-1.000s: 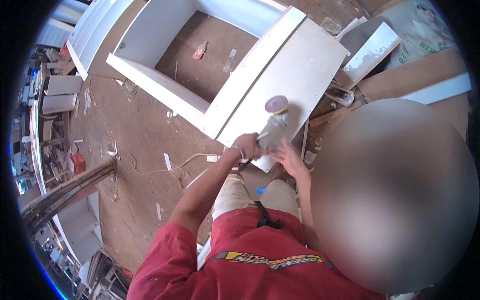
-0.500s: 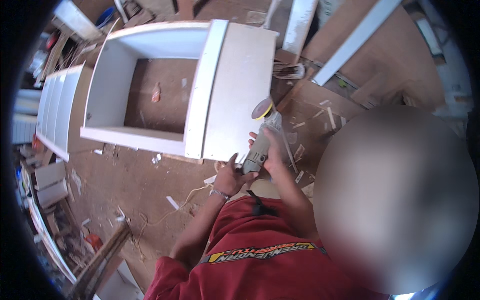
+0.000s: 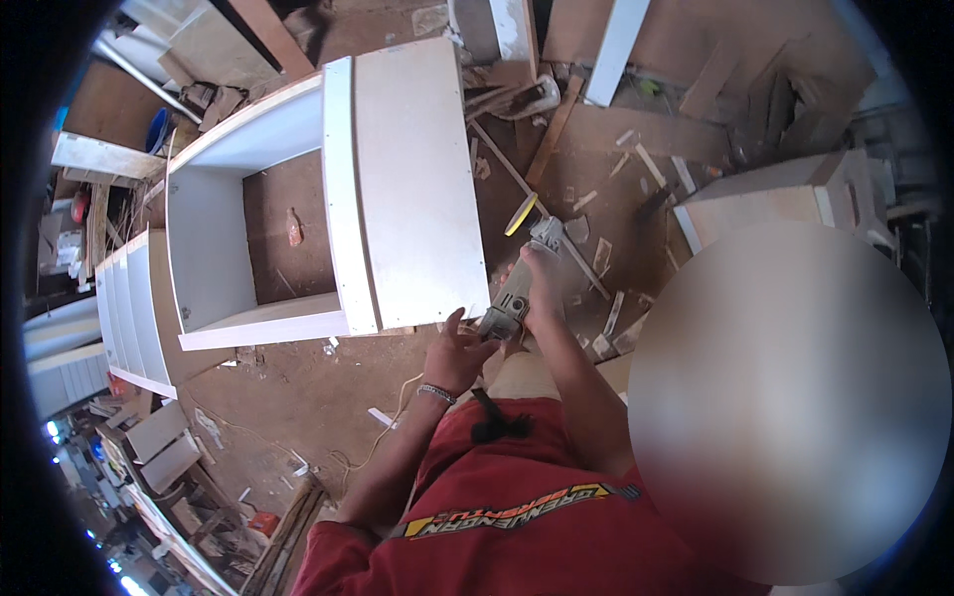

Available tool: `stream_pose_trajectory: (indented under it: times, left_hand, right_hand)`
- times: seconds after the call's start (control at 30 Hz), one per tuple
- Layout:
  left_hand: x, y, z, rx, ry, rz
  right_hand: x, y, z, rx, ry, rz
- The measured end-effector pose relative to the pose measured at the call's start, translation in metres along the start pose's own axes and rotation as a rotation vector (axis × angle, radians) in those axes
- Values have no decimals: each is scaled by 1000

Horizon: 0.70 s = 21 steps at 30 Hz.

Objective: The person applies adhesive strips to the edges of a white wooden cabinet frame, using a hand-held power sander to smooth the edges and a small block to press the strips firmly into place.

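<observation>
My right hand (image 3: 543,288) is wrapped round the grey body of an angle grinder (image 3: 509,303). Its round, yellow-edged disc (image 3: 521,216) points away from me, tilted, close to the right edge of a pale panel (image 3: 412,189). At the grinder's rear end is my left hand (image 3: 459,356), with the thumb against the tool and the index finger raised; its other fingers are partly hidden. The panel belongs to a large white cabinet frame (image 3: 214,238) lying on the floor, with a light strip (image 3: 350,199) running across it.
Another white cabinet (image 3: 134,313) stands at the left. Offcuts and wood strips (image 3: 542,149) litter the brown floor on the right, near a pale box (image 3: 750,214). Through the frame's opening a small orange bottle (image 3: 294,226) shows. A thin cord (image 3: 396,417) trails by my left arm.
My view has turned right, so the cabinet sits further left and a pale box shows at right. Both hands stay at the grinder; its disc now appears more edge-on.
</observation>
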<state>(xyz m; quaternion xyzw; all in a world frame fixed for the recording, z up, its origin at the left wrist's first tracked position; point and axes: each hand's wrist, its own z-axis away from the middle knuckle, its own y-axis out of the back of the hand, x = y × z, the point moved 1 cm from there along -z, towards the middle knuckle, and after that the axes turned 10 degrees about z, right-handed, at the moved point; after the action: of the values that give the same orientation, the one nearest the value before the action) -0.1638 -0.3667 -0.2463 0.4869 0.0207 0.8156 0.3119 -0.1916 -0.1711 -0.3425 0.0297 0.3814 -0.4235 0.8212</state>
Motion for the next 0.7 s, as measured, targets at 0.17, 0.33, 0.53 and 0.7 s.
stream_pose_trajectory:
  times: [0.17, 0.33, 0.53, 0.7]
  left_hand:
    - [1, -5, -76, 81, -225, -518]
    - [-87, -23, -197, -66, -371, -710]
    - [-163, -40, -257, -180, -432, -410]
    - [-175, -48, -255, -85, -601, -340]
  right_hand:
    - [9, 84, -40, -54, -87, 149]
    - [28, 139, -63, -123, -277, 288]
    - [51, 148, -71, -228, -363, 257]
    - [85, 147, -91, -275, -339, 236]
